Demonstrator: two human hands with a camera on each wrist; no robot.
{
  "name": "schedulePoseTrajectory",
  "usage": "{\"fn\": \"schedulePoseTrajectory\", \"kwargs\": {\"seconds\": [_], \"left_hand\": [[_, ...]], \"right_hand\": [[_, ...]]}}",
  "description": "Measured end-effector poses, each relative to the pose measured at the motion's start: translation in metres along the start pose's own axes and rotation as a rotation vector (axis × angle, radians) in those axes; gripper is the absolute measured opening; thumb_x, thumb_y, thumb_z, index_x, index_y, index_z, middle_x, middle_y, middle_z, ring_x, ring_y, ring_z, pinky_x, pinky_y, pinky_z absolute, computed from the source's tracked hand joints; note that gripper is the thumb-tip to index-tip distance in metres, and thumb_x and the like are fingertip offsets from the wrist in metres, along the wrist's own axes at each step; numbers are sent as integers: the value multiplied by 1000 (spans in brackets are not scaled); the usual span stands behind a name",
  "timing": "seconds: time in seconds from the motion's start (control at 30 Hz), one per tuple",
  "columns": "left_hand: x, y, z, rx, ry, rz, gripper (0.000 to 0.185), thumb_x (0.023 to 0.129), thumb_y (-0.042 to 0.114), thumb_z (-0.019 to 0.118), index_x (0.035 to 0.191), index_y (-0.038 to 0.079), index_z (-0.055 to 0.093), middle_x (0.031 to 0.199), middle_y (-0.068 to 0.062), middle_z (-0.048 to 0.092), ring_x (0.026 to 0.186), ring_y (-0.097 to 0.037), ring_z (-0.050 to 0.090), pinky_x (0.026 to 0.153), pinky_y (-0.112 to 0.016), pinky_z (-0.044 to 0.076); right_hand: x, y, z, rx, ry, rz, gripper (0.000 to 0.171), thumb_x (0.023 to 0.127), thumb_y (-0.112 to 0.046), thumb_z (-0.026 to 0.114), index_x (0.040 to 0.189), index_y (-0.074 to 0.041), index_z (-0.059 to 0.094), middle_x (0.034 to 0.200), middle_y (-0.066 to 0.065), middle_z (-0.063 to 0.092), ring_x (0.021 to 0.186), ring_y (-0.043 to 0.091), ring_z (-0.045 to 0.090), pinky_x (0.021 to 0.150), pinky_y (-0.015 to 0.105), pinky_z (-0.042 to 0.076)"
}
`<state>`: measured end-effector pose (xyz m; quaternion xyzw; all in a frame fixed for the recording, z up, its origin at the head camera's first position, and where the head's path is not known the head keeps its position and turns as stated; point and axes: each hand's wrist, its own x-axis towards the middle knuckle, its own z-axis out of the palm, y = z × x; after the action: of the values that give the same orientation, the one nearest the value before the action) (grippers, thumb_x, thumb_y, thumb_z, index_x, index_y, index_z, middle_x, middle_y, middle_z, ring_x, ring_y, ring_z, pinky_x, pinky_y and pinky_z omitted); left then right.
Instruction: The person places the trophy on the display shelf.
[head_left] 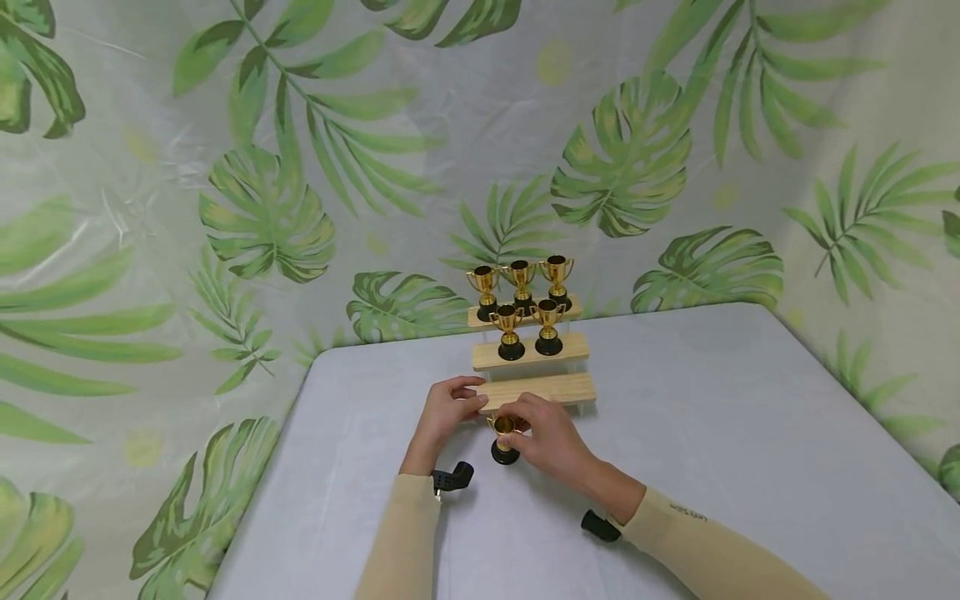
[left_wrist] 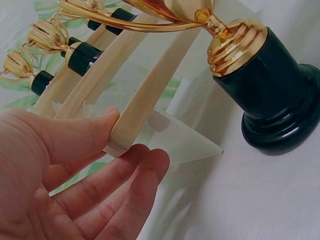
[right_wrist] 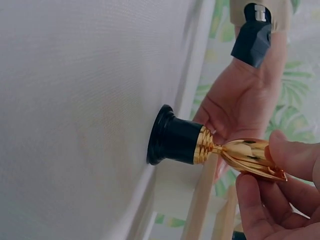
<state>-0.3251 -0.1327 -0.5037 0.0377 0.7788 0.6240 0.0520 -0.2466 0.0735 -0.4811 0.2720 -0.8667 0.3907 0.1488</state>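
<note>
A small gold trophy point(head_left: 504, 437) point(left_wrist: 280, 100) point(right_wrist: 180, 142) with a black base stands on the table just in front of a three-step wooden stand point(head_left: 547, 389) point(left_wrist: 150, 90) point(right_wrist: 200, 205). My right hand point(head_left: 519, 429) point(right_wrist: 265, 167) pinches its cup from the right. My left hand point(head_left: 472, 397) point(left_wrist: 131, 150) touches the left end of the bare bottom step, thumb on the wood, fingers fairly straight below. Three trophies point(head_left: 519, 279) stand on the top step and two trophies point(head_left: 528, 329) on the middle one.
The grey-white table point(head_left: 712, 433) spreads wide on both sides of the stand. Its far edge and left edge meet a leaf-print backdrop point(head_left: 262, 208). A black camera mount point(head_left: 452, 479) point(right_wrist: 252, 35) sits at my left wrist, another mount point(head_left: 600, 525) at my right.
</note>
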Motion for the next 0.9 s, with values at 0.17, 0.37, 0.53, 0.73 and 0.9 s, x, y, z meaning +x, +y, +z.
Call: {"fn": "schedulePoseTrajectory", "kwargs": {"seconds": [0.17,0.37,0.53,0.73,0.9], "left_hand": [[0,0,1,16,0,-3,34,88,8,78,121,2,71,96,-12,70,78,-18,67,76,-41,61],[0,1,1,15,0,-8,34,88,9,78,121,3,71,96,-12,71,78,-18,67,75,-41,61],[-1,-1,1,15,6,2,34,88,8,78,120,2,71,96,-12,71,78,-18,67,75,-41,61],[-1,-2,3,10,3,0,33,88,6,77,120,1,71,94,-11,71,79,-21,69,74,-41,61],[0,2,2,13,3,0,34,88,6,77,121,2,71,94,-12,71,77,-19,68,74,-41,61]], "right_hand": [[-1,-1,0,23,-1,21,31,77,-12,89,105,-15,76,88,-9,61,80,6,61,72,34,56],[-1,-2,0,22,0,37,32,77,-11,89,106,-15,76,88,-9,61,81,7,61,73,36,57],[-2,-2,0,1,-1,24,33,77,-12,89,107,-15,77,88,-9,62,81,6,61,72,29,54],[-3,-2,0,-17,2,10,34,77,-13,88,109,-15,77,89,-10,62,81,6,61,72,29,52],[-1,-3,0,-24,4,-5,34,80,-13,87,113,-13,76,91,-9,64,83,7,62,73,29,53]]}}
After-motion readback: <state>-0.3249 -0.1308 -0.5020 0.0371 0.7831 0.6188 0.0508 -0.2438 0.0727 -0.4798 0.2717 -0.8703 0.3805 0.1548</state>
